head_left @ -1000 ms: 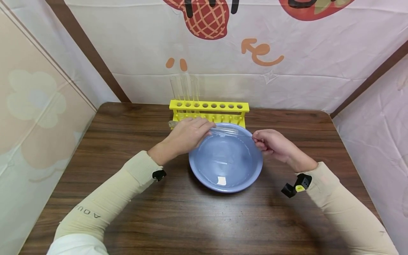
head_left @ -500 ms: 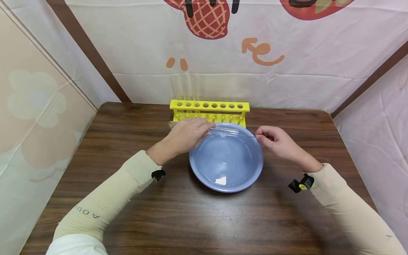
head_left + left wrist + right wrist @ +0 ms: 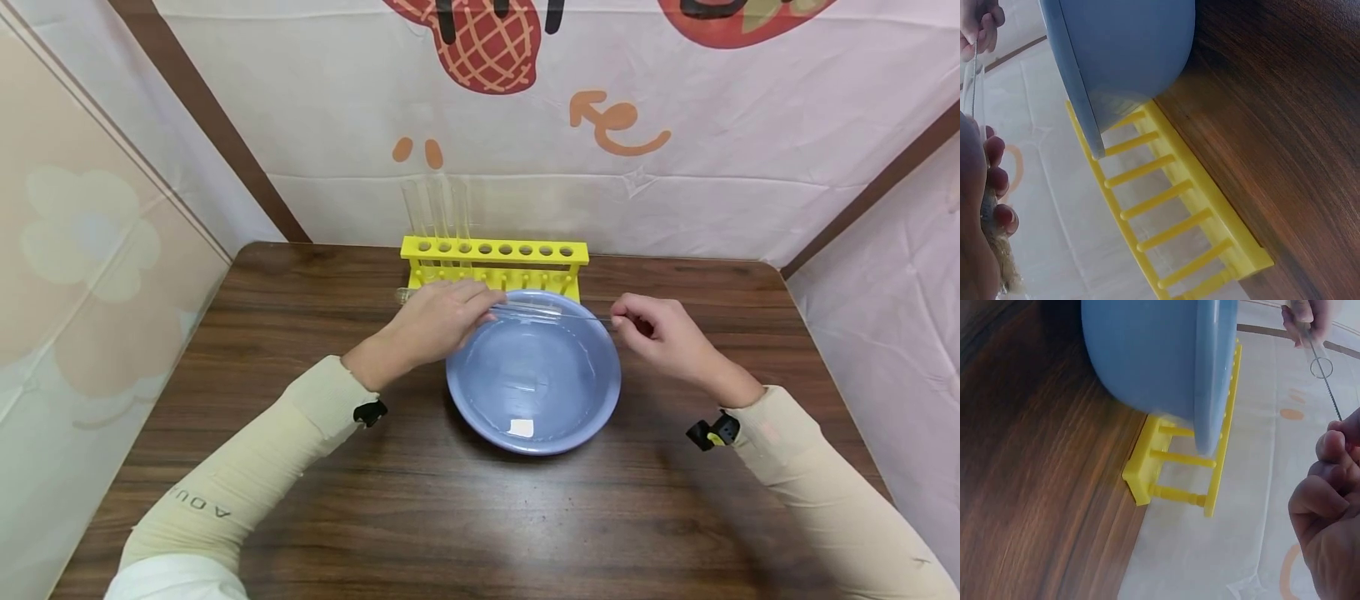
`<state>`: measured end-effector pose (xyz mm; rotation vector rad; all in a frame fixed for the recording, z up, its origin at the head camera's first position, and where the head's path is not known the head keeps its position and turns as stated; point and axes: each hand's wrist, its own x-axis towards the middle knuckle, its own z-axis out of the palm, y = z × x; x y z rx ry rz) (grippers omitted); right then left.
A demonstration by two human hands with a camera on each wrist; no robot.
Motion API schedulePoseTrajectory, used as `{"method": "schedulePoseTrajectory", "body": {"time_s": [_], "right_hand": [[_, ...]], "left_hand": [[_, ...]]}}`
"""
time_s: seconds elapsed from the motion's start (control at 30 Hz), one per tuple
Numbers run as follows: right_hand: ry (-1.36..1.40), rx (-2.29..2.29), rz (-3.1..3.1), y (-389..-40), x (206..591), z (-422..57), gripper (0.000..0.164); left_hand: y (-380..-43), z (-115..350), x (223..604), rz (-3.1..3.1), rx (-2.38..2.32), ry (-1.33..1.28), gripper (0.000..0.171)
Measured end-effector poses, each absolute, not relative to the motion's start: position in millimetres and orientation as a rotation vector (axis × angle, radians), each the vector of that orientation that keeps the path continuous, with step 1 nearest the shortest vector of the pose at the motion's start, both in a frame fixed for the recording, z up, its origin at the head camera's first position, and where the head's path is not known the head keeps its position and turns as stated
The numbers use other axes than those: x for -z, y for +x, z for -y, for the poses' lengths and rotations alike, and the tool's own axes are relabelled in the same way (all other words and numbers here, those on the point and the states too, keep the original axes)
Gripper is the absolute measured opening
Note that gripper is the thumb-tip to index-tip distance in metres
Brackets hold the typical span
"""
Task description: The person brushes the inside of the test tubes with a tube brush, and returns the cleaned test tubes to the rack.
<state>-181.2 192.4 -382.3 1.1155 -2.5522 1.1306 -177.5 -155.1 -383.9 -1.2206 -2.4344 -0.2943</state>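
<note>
My left hand [image 3: 442, 321] grips a clear glass test tube [image 3: 538, 311], held sideways over the back part of a blue basin [image 3: 459, 392]. The tube's mouth points right. A test tube brush runs into it; its twisted wire handle [image 3: 1333, 397] comes out of the mouth. Thumb and fingertips of my right hand [image 3: 663, 337] pinch the end of that wire, right of the basin's rim. In the left wrist view the pale bristles [image 3: 1005, 265] show at the tube's far end, past the left fingers. My left palm hides the tube's middle.
Behind the basin stands a yellow test tube rack [image 3: 525, 248]. Three clear test tubes [image 3: 438, 208] stand upright in its left holes. Shallow water [image 3: 525, 375] lies in the basin. A printed cloth [image 3: 712, 150] hangs behind the wooden table [image 3: 487, 525].
My right hand has moved a little to the right and turned, and more of the brush's wire shows outside the tube. The left hand has stayed in place with the tube.
</note>
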Motion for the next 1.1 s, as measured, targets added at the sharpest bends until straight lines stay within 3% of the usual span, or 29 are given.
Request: {"method": "schedulePoseTrajectory", "body": {"time_s": [0.57,1.0,1.1], "right_hand": [[1.154,-0.813,2.377,-178.6,381.3,-218.8,0.020],[1.200,-0.581,2.240,-181.2,386.6,-236.3,0.009],[1.190,-0.547,2.213,-179.6,388.1,-240.2,0.018]], "left_hand": [[-177.3,169.2,386.1,2.458,0.285,-1.174,0.026],[-177.0,176.9,388.5,2.452,0.285,-1.167,0.028],[-177.2,177.3,388.6,2.463,0.285,-1.164,0.029]]}}
